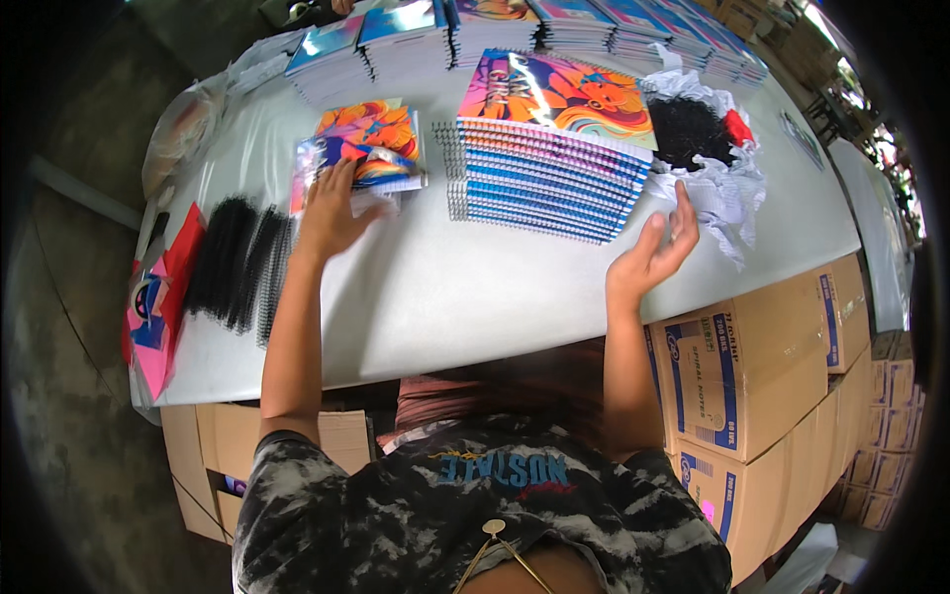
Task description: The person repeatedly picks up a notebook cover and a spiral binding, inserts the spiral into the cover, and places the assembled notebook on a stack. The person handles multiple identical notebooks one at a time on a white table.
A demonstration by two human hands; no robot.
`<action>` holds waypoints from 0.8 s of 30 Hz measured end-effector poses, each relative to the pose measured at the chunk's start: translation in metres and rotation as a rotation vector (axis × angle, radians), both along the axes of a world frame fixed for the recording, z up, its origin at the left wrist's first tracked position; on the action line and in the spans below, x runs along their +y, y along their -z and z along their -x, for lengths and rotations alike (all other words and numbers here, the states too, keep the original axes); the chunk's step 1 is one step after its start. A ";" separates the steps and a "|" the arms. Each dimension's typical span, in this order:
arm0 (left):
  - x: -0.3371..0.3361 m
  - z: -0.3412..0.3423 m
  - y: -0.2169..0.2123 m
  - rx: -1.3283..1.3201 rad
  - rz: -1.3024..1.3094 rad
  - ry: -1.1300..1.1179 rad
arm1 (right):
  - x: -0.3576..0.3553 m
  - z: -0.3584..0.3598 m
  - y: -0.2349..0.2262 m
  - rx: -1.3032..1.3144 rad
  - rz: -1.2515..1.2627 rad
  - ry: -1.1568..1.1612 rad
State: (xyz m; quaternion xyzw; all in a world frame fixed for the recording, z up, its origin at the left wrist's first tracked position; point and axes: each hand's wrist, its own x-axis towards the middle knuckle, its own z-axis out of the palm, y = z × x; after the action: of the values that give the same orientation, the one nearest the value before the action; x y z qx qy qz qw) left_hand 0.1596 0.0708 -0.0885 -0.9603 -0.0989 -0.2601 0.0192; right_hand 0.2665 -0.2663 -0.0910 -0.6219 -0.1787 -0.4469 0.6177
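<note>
Left hand (330, 213) lies flat, fingers spread wide, on a loose notebook (354, 163) with a bright orange and purple cover; the fingertips rest on its near edge. Out beyond those fingers, a row of book stacks (515, 35) lines the far edge of the white table (445, 297). Off to the outer side of the left hand, a bundle of black spiral coils (237, 262) lies on the table, and past that, pink and red covers (158, 297) hang at the table end.

Right hand (655, 255) is lifted, palm turned inward, fingers loosely open and holding nothing. Just ahead of its fingertips sits a tall stack (549, 163) of spiral notebooks, same bright cover on top, wire edge facing the left hand. Just beyond the right fingers, more black coils (688, 129) nest in crumpled white wrap (727, 193).

Below the right wrist, brown cartons (762, 366) are piled beside the table, each bearing a blue-framed label on its side.
</note>
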 end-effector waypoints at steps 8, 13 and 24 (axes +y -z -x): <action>0.026 0.005 -0.044 0.173 0.455 -0.056 | 0.064 0.062 0.040 -0.043 0.303 -0.478; 0.053 0.000 -0.079 0.091 0.540 0.115 | 0.066 0.062 0.050 0.258 0.485 -0.647; -0.075 0.090 -0.068 -0.795 1.321 0.244 | 0.079 0.107 0.018 1.030 -0.314 -1.448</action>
State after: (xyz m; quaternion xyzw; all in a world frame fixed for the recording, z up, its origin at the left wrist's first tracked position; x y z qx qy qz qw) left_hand 0.0696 -0.0041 -0.0206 -0.6116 -0.1264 -0.4722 -0.6222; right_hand 0.1600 -0.1870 -0.1087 -0.3888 -0.1650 0.3661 0.8292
